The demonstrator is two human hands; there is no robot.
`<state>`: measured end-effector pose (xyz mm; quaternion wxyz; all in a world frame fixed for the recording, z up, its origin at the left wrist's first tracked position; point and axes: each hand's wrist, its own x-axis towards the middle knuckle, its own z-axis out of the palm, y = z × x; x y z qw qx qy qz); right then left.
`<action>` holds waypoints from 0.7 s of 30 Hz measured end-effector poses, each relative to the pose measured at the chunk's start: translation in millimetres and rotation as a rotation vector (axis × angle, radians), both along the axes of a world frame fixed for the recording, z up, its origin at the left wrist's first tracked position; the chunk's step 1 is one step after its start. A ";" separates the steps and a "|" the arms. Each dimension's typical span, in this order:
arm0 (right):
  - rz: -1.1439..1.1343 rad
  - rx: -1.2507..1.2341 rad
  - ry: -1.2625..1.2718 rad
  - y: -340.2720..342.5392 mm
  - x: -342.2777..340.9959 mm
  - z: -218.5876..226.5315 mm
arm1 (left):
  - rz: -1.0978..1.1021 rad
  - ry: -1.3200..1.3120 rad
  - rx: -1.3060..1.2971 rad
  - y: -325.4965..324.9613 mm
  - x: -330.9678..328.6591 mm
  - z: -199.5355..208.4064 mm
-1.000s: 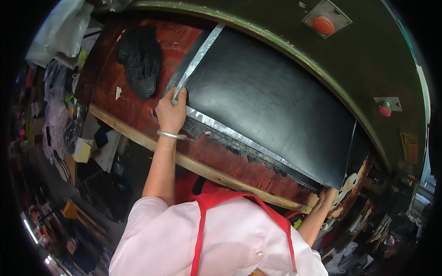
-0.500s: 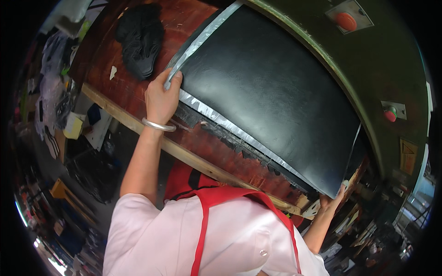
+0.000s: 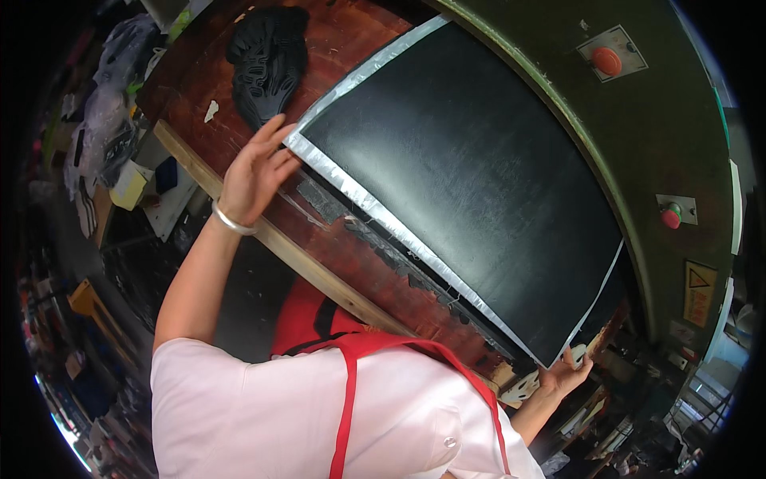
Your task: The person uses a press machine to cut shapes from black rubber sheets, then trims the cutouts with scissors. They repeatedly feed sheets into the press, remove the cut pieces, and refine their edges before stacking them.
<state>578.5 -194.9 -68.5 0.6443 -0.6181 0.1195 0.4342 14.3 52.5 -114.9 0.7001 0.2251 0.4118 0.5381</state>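
Note:
A large black sheet point(image 3: 471, 176) lies on a board whose silvery edge strip point(image 3: 383, 211) shows along its left and near sides. My left hand point(image 3: 257, 174) is at the left near corner, its fingers apart and their tips by the silvery edge; it holds nothing. At the right near corner, my right hand point(image 3: 563, 377) has its fingers spread against or just beside the edge; whether they touch it I cannot tell. A stack of black cut pieces point(image 3: 270, 64) lies beyond my left hand on the reddish-brown tabletop point(image 3: 351, 40).
A green machine body point(image 3: 646, 120) with a red push button point(image 3: 606, 61) and a smaller red button point(image 3: 671, 215) rises along the right. A wooden rail point(image 3: 319, 275) runs along the table's near edge. Plastic bags point(image 3: 120, 64) hang at the left. A small pale scrap point(image 3: 211, 111) lies on the tabletop.
My left hand has let go of the sheet's corner and drawn slightly left, fingers opening. The black sheet now lies flatter, with more silvery edge showing. My right hand's fingers have spread.

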 end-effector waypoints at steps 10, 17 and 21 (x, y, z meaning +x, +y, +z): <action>0.087 0.046 0.056 -7.7 10.0 -0.6 | -0.166 1.511 0.489 -81.1 76.0 -44.5; 0.184 -0.016 -0.004 21.4 -30.2 37.4 | 0.320 1.082 0.372 -93.0 63.4 19.3; 0.155 -0.151 -1.735 -9.9 -2.8 229.5 | 0.871 1.034 0.740 -60.2 -34.8 120.8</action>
